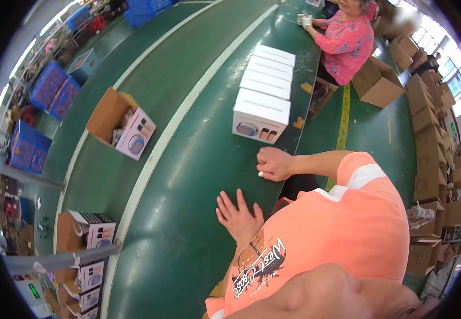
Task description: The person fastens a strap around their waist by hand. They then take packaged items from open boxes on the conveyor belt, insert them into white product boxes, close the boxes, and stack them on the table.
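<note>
My left hand (238, 215) lies flat on the green table (188, 234) with its fingers spread and nothing in it. Farther right, my right hand (274, 164) rests on the table near its edge with the fingers curled closed. A small white spot shows at one fingertip; the inside of that fist is hidden. Just beyond my right hand stands a white printed carton (262, 114) with pictures on its front, closed on top. It is nearest to that hand, and apart from it. More closed white cartons (267, 69) stand in a row behind it.
On the belt (151, 90) left of the table sits an open carton (119, 127) with wrapped items inside. Several open cartons (89, 276) line up at lower left beside a grey rail (60, 261). A person in pink (345, 45) sits at the far end. Brown boxes (427, 138) stack up at right.
</note>
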`<state>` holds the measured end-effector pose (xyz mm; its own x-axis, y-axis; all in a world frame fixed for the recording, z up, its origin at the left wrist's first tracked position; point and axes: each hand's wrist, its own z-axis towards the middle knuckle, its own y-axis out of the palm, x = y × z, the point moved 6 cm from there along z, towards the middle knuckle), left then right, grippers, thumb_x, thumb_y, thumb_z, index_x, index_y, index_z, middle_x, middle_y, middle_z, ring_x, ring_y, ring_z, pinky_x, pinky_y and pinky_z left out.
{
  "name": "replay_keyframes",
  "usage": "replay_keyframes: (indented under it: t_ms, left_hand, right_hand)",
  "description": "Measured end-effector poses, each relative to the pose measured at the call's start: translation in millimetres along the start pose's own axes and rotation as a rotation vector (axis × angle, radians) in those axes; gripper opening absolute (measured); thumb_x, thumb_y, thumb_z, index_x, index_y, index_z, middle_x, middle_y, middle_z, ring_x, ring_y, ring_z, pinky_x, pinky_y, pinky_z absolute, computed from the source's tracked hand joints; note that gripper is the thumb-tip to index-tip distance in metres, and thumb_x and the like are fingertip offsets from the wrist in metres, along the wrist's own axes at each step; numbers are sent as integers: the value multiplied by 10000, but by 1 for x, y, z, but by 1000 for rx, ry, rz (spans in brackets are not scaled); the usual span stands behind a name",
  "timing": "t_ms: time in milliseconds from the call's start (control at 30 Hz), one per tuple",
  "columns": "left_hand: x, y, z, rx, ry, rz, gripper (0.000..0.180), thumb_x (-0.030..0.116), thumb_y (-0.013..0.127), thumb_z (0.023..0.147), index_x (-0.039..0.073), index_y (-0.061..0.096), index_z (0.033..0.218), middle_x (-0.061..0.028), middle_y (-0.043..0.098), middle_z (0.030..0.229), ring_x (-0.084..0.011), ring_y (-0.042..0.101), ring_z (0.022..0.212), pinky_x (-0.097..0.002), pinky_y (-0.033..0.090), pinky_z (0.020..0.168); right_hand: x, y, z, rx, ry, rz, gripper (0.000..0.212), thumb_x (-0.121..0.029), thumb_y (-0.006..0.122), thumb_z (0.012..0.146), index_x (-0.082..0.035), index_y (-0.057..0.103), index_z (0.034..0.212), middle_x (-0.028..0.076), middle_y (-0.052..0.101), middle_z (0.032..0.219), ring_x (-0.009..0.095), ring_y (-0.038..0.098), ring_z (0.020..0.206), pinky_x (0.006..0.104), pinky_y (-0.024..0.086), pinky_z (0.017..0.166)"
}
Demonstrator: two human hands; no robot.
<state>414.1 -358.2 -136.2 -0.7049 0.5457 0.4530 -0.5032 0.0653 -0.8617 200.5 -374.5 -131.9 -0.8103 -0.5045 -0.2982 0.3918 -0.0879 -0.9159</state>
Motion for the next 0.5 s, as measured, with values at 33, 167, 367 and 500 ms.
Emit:
replay_keyframes:
  t_ms: [33,167,367,500]
  left_hand:
    - [0,1,-1,11,-5,30,623,379,640,851,129,544,1413,-268,348,1566,-439,318,1457,-591,258,1154]
    - [6,3,1,33,-6,104,608,381,635,848,134,556,1397,-262,367,1558,-433,337,1449,-589,271,1152]
    - [9,3,-1,43,-33,131,523,309,637,902,141,570,1393,-238,393,1553,-407,351,1452,-561,260,1171]
    - [13,2,-1,39,-45,172,525,301,639,902,134,576,1396,-226,416,1544,-401,366,1447,-540,265,1176]
  right_hand:
    - [-1,0,0,5,9,-10,189,-197,685,800,-62,567,737,115,484,829,323,505,801,458,422,705]
    - [-1,-7,-4,98,-5,46,225,-205,687,815,-54,559,708,115,486,827,318,509,804,452,428,711]
    - [-1,-6,-7,115,-47,69,267,-209,693,817,-60,542,655,112,494,804,308,517,801,445,428,702]
    - [0,-8,-10,171,-71,142,285,-218,699,822,-66,543,639,100,503,776,299,520,790,439,433,705]
